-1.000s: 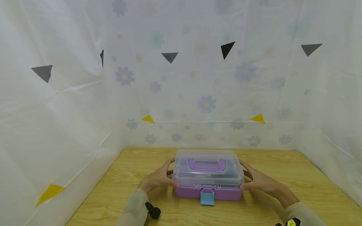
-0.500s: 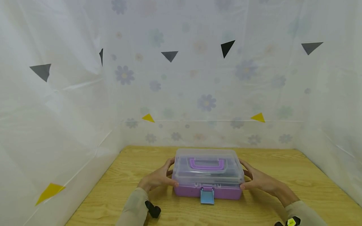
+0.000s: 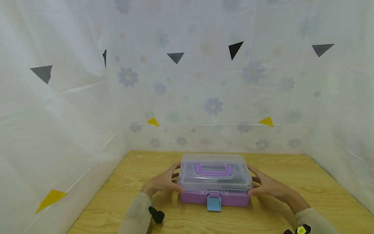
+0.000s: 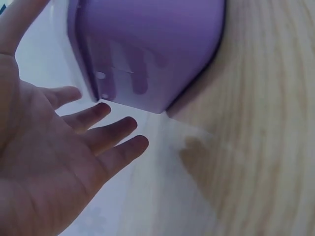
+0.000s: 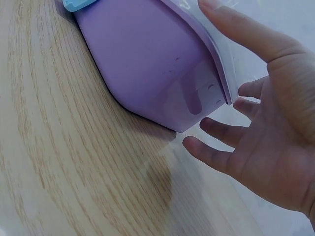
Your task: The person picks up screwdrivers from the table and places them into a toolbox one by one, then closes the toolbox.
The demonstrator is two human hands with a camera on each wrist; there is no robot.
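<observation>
Wooden table (image 3: 292,182): box (image 3: 215,182) between both hands.

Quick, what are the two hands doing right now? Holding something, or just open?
Left hand: open, fingers spread along the left end of the purple plastic box with a clear lid.
Right hand: open, fingers spread at the box's right end, thumb by the lid's edge.

- The box (image 3: 215,182) sits on the table (image 3: 292,208), in the lower centre of the frame.
- The left hand (image 3: 162,183) lies against its left end, the right hand (image 3: 267,186) against its right end.
- The latch (image 3: 214,203) hangs at its near side.
</observation>
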